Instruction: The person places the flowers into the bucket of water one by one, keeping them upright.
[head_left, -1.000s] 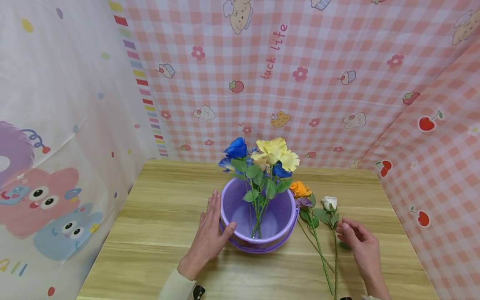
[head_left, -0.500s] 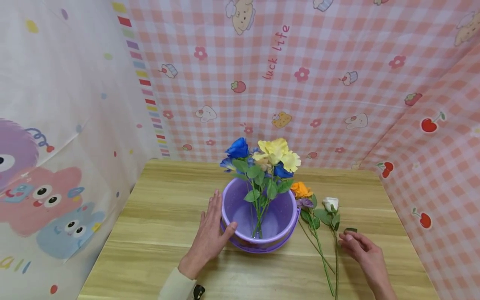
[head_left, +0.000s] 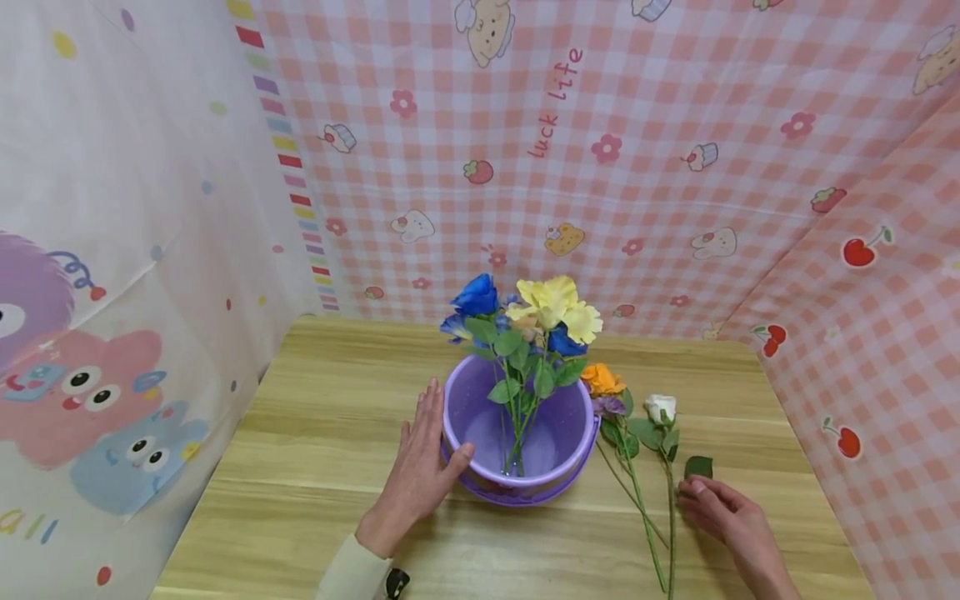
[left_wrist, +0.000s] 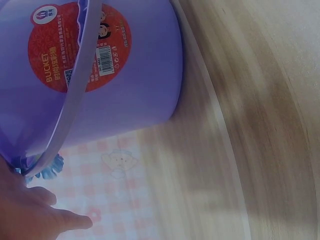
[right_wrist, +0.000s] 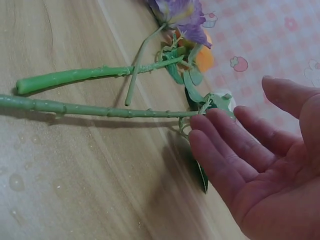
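A purple bucket stands mid-table and holds blue flowers and yellow flowers. My left hand rests flat against its left side, thumb on the rim. In the left wrist view the bucket's red label and handle show, with the hand at the lower left. Right of the bucket lie an orange flower, a purple flower and a white rose. My right hand lies open beside the rose's stem, holding nothing. A loose green leaf sits by its fingertips.
The wooden table is walled in by a pink checked cloth at the back and right and a cartoon cloth on the left. Water drops dot the wood near the stems.
My right hand has drawn back from the rose's leaves toward me and its fingers have straightened. A green leaf now lies uncovered on the table. The left hand has not moved.
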